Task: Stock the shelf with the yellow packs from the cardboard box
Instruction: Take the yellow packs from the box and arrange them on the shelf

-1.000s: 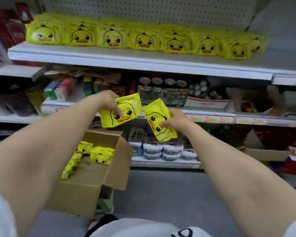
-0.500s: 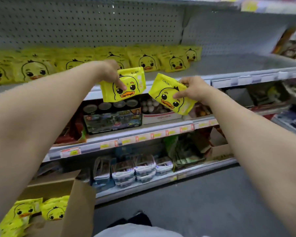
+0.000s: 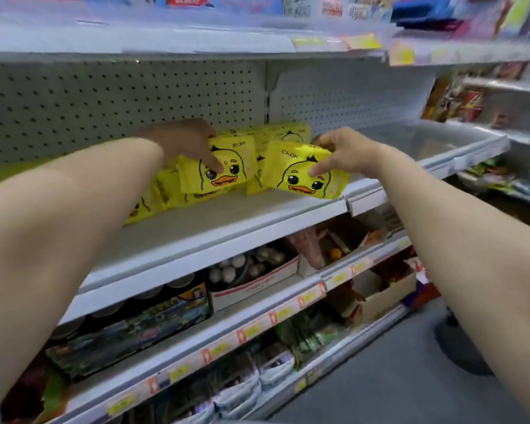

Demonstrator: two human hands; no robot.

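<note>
Both packs have risen to the shelf [image 3: 214, 218]; left hand [image 3: 184, 142] grips one pack [image 3: 218, 166], right hand [image 3: 343, 154] grips another [image 3: 303, 171], long axes level, row [image 3: 285, 133] at 12 o'clock.

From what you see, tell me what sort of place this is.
Most likely a shop aisle: white pegboard-backed shelves, price tags along the shelf edges, and rows of yellow packs.

Bare shelf [image 3: 288, 206] in front of and right of the packs [image 3: 291, 134], pegboard [image 3: 135, 96] behind, upper shelf [image 3: 166, 41] overhead
</note>
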